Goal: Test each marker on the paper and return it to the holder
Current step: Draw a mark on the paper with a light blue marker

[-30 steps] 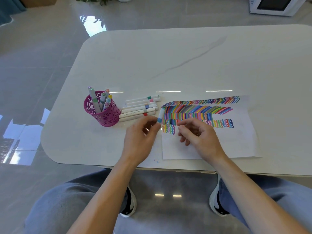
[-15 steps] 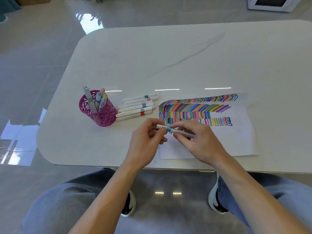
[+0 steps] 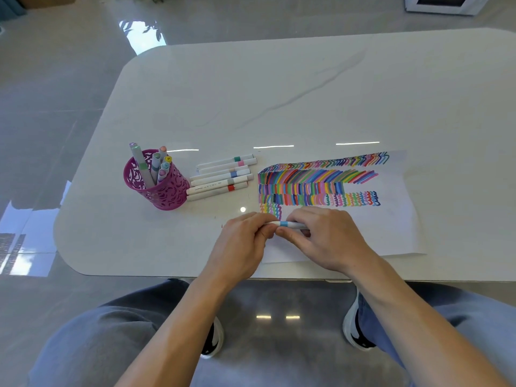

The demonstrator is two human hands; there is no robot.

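Observation:
A white marker with a light blue band [image 3: 284, 224] lies level between both hands, just above the paper's lower left part. My left hand [image 3: 242, 241] pinches its left end; my right hand [image 3: 326, 237] grips its right part. The white paper [image 3: 391, 233] carries rows of coloured strokes. A purple cut-out holder [image 3: 159, 188] stands to the left with several markers upright in it. Several white markers [image 3: 220, 178] lie side by side between the holder and the paper.
The white table [image 3: 307, 93] has its rounded front edge close under my wrists. My knees and shoes show below the edge. A glossy grey floor surrounds the table, with a white appliance at the far right corner.
The blue-banded marker went from upright in my left hand alone to level and held by both hands. Both hands have drawn together over the paper's lower left.

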